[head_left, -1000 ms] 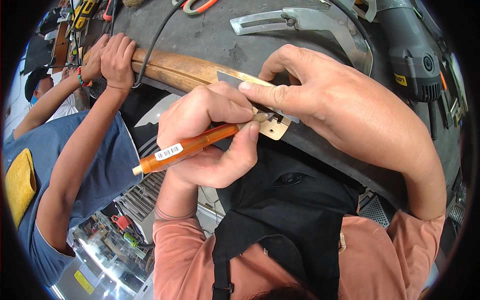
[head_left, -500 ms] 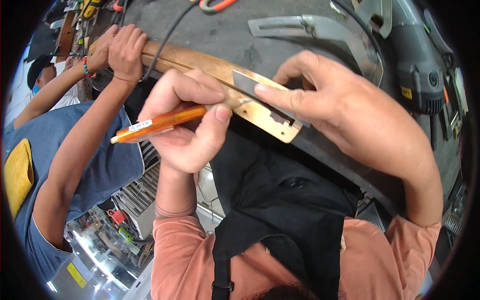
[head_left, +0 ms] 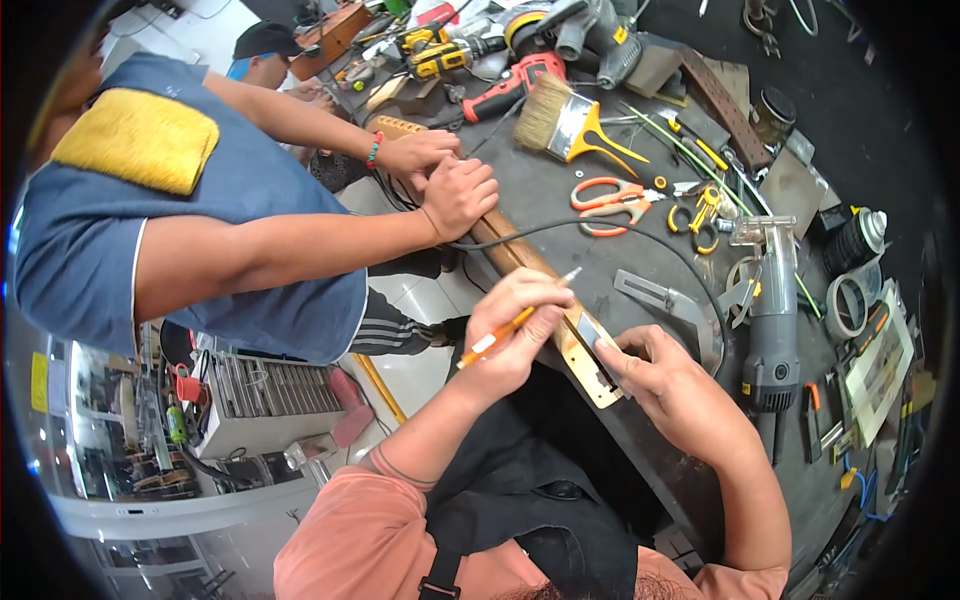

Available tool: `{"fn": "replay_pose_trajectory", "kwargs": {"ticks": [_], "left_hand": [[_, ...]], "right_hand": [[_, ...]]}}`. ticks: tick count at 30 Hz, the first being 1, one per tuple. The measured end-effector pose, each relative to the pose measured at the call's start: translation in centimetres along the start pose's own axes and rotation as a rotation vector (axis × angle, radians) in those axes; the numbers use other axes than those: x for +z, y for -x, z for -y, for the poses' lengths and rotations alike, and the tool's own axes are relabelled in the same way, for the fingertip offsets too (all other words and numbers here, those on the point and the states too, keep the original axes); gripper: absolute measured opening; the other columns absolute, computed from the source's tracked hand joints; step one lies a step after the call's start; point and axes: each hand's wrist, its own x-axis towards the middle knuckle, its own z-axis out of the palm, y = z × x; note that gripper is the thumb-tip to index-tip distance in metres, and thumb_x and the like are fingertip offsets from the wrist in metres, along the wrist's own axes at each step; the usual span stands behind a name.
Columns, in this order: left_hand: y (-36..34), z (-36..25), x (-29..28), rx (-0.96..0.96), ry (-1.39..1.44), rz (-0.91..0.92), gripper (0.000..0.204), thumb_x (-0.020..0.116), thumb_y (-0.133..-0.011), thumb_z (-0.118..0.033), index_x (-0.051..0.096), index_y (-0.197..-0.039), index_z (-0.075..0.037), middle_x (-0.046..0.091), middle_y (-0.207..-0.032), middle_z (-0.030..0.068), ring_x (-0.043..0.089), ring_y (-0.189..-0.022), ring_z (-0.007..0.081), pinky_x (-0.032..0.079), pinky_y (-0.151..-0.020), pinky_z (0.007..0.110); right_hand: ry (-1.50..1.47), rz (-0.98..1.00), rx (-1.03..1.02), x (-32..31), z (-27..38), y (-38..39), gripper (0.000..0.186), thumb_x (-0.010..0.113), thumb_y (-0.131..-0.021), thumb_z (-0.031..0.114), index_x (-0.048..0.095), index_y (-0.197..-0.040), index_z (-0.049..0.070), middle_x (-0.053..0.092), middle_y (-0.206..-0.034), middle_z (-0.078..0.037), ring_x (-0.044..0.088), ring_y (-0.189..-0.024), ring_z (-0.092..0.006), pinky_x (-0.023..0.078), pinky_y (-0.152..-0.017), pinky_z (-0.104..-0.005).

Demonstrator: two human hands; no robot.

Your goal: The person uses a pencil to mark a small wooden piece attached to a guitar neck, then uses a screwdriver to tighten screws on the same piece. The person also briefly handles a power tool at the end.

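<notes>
A long wooden piece [head_left: 516, 243] lies slantwise along the bench edge, its pale near end showing small holes and a dark slot. My left hand [head_left: 515, 360] is closed around an orange pen [head_left: 512, 325], its tip pointing away from the wood, up and to the right. Against the near end, my right hand [head_left: 690, 400] pinches a flat grey metal plate [head_left: 589, 334], thumb on top and fingers at the far side. Farther up, another person's hands [head_left: 455, 190] press down on the wood.
On the grey bench [head_left: 545, 190] lie a wide paintbrush [head_left: 553, 120], orange-handled scissors [head_left: 610, 205], a clear curved guard [head_left: 672, 300] and a grey power tool [head_left: 772, 340]. A black cable [head_left: 610, 224] crosses the wood. Several power tools crowd the far end.
My left hand has lifted the pen tip off the wood and turned it away. The view has shifted, showing more of the bench. My right hand stays on the plate.
</notes>
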Motion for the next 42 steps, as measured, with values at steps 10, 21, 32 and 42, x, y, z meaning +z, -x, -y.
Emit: {"fn": "replay_pose_trajectory", "kwargs": {"ticks": [10,21,32,42], "left_hand": [[0.8,-3.2,1.2,0.053,-0.165,0.041,0.023,0.073,-0.104,0.004,0.074,-0.127,-0.002,0.077,-0.113,0.0119,0.073,-0.103,0.0256,0.058,-0.094,0.037],[1.7,-2.0,2.6,0.031,-0.156,-0.064,0.017,0.065,-0.11,0.001,0.072,-0.124,-0.005,0.074,-0.11,0.0113,0.069,-0.099,0.0275,0.055,-0.092,0.038],[-8.0,-1.1,1.9,0.021,-0.015,-0.143,0.026,0.061,-0.115,-0.015,0.064,-0.137,0.0,0.076,-0.131,0.0136,0.069,-0.124,0.0202,0.052,-0.109,0.037],[-23.4,3.5,5.5,0.145,-0.179,0.136,0.02,0.075,-0.109,-0.021,0.077,-0.116,-0.003,0.08,-0.1,0.0077,0.074,-0.093,0.0131,0.058,-0.082,0.031]], "right_hand": [[-0.003,-0.007,-0.013,-0.3,0.0,0.6,0.053,0.067,-0.105,-0.001,0.068,-0.155,0.014,0.065,-0.137,-0.021,0.066,-0.128,-0.0417,0.054,-0.11,-0.0474],[-0.021,-0.016,-0.026,-0.2,0.0,0.7,0.047,0.064,-0.108,0.001,0.068,-0.154,0.01,0.066,-0.134,-0.022,0.067,-0.125,-0.0409,0.055,-0.109,-0.0468],[0.019,-0.031,-0.013,-0.1,-0.3,0.5,0.054,0.064,-0.104,-0.003,0.066,-0.156,0.011,0.066,-0.136,-0.02,0.066,-0.126,-0.0407,0.055,-0.109,-0.0484],[-0.015,-0.107,0.081,0.1,-0.2,-0.3,0.051,0.075,-0.101,0.011,0.067,-0.151,0.007,0.068,-0.127,-0.017,0.069,-0.116,-0.0384,0.058,-0.099,-0.0487]]}}
